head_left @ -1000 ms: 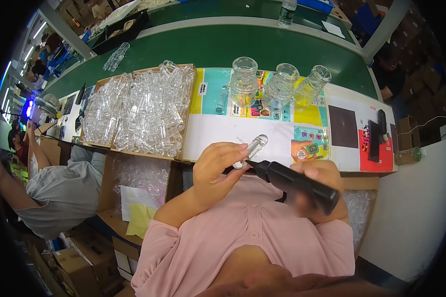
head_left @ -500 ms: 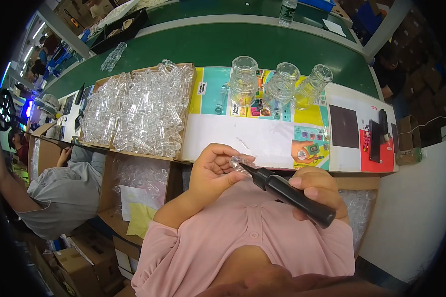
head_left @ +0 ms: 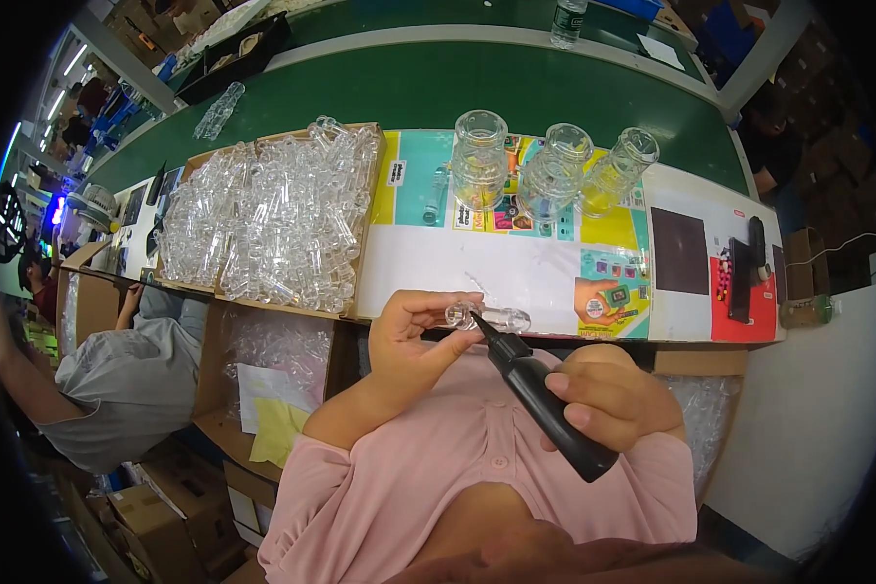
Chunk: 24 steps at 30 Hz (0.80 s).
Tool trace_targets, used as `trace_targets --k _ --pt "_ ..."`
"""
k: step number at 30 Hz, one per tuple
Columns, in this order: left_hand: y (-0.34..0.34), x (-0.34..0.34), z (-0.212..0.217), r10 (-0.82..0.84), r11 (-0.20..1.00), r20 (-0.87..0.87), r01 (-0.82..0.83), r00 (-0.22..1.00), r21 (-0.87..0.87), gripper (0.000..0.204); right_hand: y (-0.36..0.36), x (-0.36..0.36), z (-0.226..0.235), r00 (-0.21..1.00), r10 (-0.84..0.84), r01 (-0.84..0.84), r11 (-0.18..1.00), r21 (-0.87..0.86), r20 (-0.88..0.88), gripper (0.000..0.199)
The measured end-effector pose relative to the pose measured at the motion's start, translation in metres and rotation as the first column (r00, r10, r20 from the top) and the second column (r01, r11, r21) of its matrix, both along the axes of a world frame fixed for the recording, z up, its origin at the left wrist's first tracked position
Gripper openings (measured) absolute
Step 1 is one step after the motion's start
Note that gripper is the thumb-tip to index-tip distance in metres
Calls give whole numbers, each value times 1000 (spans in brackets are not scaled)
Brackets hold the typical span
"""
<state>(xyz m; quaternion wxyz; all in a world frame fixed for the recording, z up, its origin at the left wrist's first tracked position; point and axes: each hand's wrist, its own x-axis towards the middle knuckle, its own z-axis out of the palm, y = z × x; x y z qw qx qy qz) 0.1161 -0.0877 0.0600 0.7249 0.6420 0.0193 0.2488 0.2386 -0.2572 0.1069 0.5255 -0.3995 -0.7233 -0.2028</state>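
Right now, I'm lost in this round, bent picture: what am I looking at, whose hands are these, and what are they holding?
There is no machine here. A person wears a wide fisheye camera on the head, looking down at their own hands, so straight edges curve near the rim. The left hand pinches a small clear tube by one end. The right hand grips a black bottle with a pointed nozzle, its tip at the tube's end. Beyond them lies a table covered with colourful printed sheets. On it sit a cardboard tray heaped with clear tubes and three clear jars. At the left edge, another person in a grey shirt is at work nearby.
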Motion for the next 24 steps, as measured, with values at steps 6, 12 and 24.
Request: trace_targets --k 6,12,24 --pt "5 3 -4 203 805 89 -217 975 552 41 -6 5 -1 1000 -27 26 998 -61 -10 36" --pt "0 14 -1 195 701 205 -282 959 654 42 -1 10 -24 496 -167 193 978 -80 -852 59" --pt "7 44 -26 -211 766 -119 88 970 -637 34 -119 121 -111 -38 306 473 844 252 -951 26"
